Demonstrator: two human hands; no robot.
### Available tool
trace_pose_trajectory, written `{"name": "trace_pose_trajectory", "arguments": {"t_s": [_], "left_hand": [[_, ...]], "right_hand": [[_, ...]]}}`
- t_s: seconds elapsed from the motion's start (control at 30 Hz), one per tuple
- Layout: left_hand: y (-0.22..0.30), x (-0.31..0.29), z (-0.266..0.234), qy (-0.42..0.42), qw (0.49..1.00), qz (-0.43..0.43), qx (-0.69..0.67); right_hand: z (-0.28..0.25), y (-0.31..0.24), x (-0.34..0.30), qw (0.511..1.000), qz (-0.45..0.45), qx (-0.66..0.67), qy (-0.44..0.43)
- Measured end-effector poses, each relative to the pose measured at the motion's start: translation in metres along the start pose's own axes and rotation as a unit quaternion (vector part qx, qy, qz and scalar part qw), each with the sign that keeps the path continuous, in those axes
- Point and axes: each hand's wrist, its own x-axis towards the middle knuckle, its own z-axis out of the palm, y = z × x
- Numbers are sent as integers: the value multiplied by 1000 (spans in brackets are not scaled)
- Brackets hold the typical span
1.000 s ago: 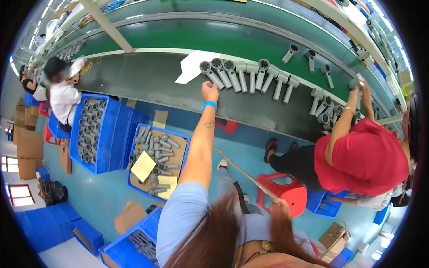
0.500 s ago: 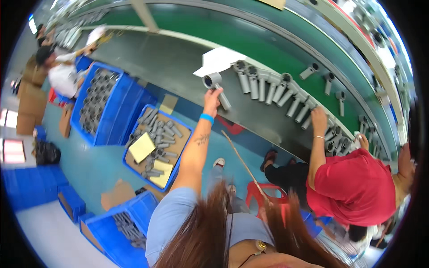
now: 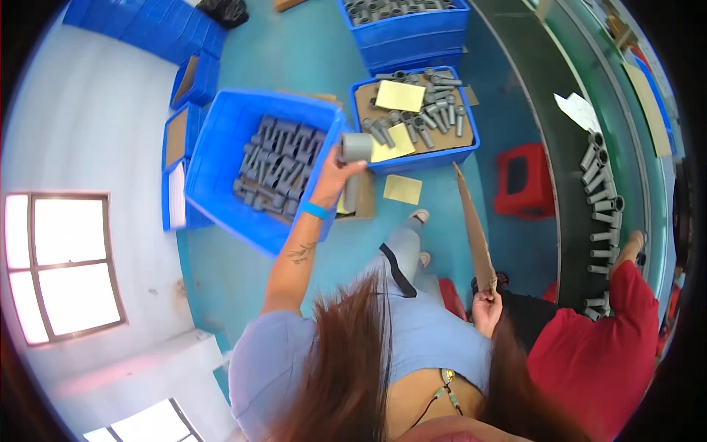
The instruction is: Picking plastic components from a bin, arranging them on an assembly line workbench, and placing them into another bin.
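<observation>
My left hand (image 3: 336,179), with a blue band at the wrist, is closed round a grey pipe-like part (image 3: 356,146) with a wide ring head and a straight stem. It is held at the right side of a tilted blue bin (image 3: 212,151), where rows of similar grey parts (image 3: 276,166) lie. Low in front of my body, my right hand (image 3: 486,313) grips the near end of a long piece of cardboard (image 3: 475,232), seen nearly edge-on.
A shallow blue crate (image 3: 442,159) holds loose grey parts and yellow paper on cardboard. Behind it stands a deeper full blue bin (image 3: 412,44). A red stool (image 3: 524,182) is beside the dark bench (image 3: 571,184), where parts stand in a row. A co-worker in red (image 3: 600,353) reaches over it.
The view has swung left, away from the bench. My left hand has carried the grey part from over the bench to the tilted bin. My right hand has come into view.
</observation>
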Motion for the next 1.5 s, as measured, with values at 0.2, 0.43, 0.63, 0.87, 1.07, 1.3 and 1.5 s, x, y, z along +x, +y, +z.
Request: {"name": "trace_pose_trajectory", "arguments": {"t_s": [0.2,0.43,0.63,0.87,1.07,1.3,1.5], "left_hand": [[6,-36,-136,113,991,41,-67],[-46,-16,-233,196,950,-17,-243],[-167,19,-288,382,904,-121,-149],[-292,20,-271,349,845,-306,-264],[-340,6,-240,408,766,-403,-291],[-358,-16,-214,325,760,-428,-365],[-385,-27,-221,270,787,-385,-398]], "right_hand": [[6,33,-8,996,38,-75,-4],[13,82,-14,988,24,-153,18],[-3,118,-23,986,-4,-168,19],[-8,151,-63,892,-130,-427,71],[7,171,-77,979,-98,-169,62],[4,176,-87,975,-127,-164,85],[-9,169,-87,957,-117,-231,130]]}}
